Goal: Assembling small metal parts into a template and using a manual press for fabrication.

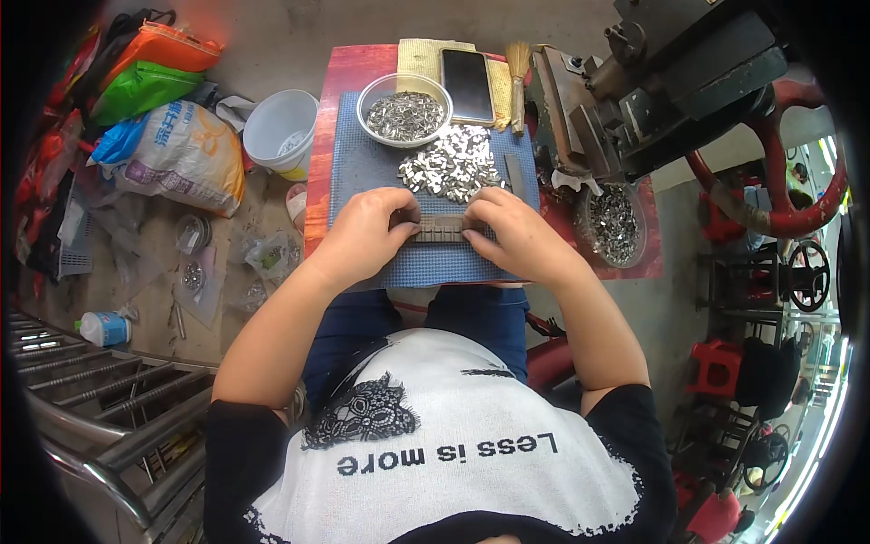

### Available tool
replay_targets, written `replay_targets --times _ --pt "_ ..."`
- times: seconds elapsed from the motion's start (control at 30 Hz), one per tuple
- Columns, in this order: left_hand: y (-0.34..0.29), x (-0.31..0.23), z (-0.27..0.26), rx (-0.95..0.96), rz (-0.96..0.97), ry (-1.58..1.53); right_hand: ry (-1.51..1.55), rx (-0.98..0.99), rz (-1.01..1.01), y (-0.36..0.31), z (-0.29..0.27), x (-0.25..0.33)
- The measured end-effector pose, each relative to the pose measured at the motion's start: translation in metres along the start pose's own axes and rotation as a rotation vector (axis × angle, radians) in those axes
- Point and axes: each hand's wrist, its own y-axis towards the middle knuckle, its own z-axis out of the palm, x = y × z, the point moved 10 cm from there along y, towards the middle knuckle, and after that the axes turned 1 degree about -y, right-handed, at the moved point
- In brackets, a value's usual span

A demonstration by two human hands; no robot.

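Observation:
Both hands are at a dark slotted metal strip (441, 228) lying on a blue textured mat (358, 168). My left hand (370, 228) is closed at its left end, thumb and fingers curled together. At the other end, my right hand (515, 228) has its thumb and fingers closed around the strip. Whether either hand also pinches a small part is hidden. Just beyond the strip lies a heap of small shiny metal pieces (453, 163). Behind that stands a round white bowl (364, 111) with more small metal parts in it.
A phone (466, 86), a brush (517, 68) and a flat dark bar (515, 177) lie toward the back right. A dark machine with a red handwheel (770, 154) stands at the right, above a tub of metal parts (612, 227). At left are a white bucket (276, 127) and bags (186, 159).

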Motion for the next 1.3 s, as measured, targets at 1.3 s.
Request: replay_targets --times 1.3 --pt "-0.008 0.006 -0.003 -0.017 0.059 0.082 0.153 -0.021 0.092 0.009 0.007 -0.007"
